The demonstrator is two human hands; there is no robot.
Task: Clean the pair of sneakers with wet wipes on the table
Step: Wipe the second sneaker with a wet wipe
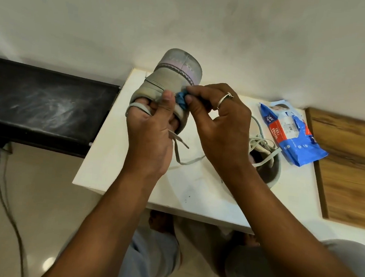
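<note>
White table (194, 194) by a pale wall: you are wiping one sneaker (173, 78), raised above it. Your left hand (149, 135) is gripping its collar, fingers tucked inside. Your right hand (219, 128) is pinching a blue wipe (181, 101) against the dingy grey upper (laces dangling). The next move is probably rubbing toward the sole, with the other sneaker (268, 169) lying on the table unwiped.

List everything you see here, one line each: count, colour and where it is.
table: 1, white, centre
held sneaker: 1, grey and lilac, raised above table
second sneaker: 1, grey, on table, behind forearm
wipe: 1, blue, against held sneaker
wipes packet: 1, blue-red-white, table's right side
black surface: 1, black, left of table
wooden board: 1, brown, right of table
cable: 1, dark, floor, left
ring: 1, silver, on a finger
legs: 2, light trousers, below table
left hand: 1, grips held sneaker
right hand: 1, pinches wipe
</note>
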